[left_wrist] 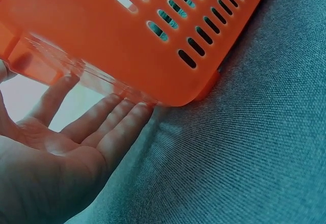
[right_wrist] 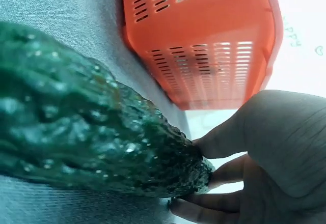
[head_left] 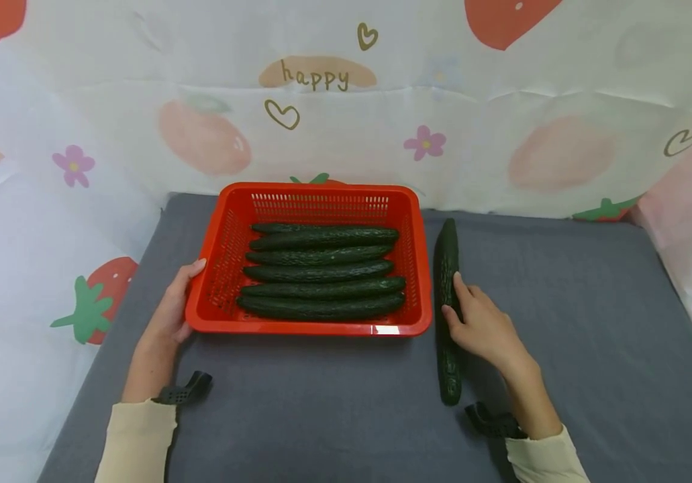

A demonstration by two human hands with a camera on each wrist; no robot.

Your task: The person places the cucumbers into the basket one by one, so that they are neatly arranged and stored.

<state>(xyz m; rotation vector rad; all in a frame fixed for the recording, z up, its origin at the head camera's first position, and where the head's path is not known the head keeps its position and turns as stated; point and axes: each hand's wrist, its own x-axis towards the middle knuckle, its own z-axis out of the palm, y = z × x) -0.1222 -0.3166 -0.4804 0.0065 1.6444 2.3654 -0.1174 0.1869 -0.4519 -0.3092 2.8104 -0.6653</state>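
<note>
A red plastic basket [head_left: 309,327] stands on the grey cloth, with several dark green cucumbers [head_left: 321,271] lying side by side across it. My left hand [head_left: 172,305] holds the basket's left side; in the left wrist view its fingertips [left_wrist: 140,109] touch beneath the rim. To the right of the basket, a single cucumber [head_left: 447,362] points away from me, lengthwise. My right hand [head_left: 484,325] grips it around the middle, thumb on one side and fingers on the other. Whether this cucumber touches the cloth all along is hard to tell.
The grey cloth [head_left: 593,335] covers the table. Behind it hangs a white printed sheet [head_left: 346,147] with strawberries, flowers and hearts, close to the basket's far rim. Black straps [head_left: 185,389] circle both wrists.
</note>
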